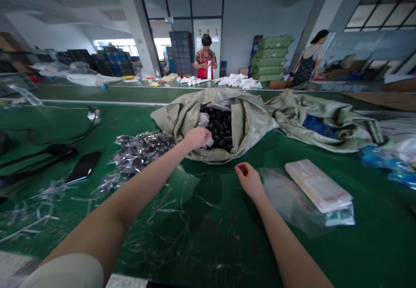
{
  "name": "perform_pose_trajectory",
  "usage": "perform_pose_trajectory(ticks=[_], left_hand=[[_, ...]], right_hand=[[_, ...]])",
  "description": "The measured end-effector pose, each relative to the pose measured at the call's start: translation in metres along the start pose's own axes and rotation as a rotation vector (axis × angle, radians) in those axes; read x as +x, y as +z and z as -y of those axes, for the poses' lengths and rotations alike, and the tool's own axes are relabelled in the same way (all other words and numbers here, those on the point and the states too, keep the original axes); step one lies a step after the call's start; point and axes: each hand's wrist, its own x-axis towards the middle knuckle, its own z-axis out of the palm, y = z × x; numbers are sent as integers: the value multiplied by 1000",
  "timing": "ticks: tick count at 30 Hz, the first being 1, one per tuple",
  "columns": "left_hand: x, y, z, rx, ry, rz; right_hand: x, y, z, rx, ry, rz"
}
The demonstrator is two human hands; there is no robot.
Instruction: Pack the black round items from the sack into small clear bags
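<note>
My left hand (196, 137) reaches into the mouth of an open grey-green woven sack (247, 123) on the green table. Its fingers are closed on a bit of clear plastic wrapping (208, 141). The sack is full of small black glossy items (221, 129). My right hand (248, 179) hovers just above the table in front of the sack, fingers loosely curled, holding nothing I can see. Beside it, to the right, lies a clear plastic bag (282, 192) and a stack of flat clear bags (318, 186).
A heap of bagged black items (139, 151) lies left of the sack, near a dark phone (83, 167) and cables (48, 151). Plastic strips litter the near table. A second crumpled sack (325, 121) lies at right. Two people (205, 60) work at the far side.
</note>
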Motion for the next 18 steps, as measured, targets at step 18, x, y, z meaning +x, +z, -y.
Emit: perform_pose_trajectory(ticks=[18], left_hand=[[86,72,-49,-259,161,178]], right_hand=[[3,-54,-15,-867,367,-150]])
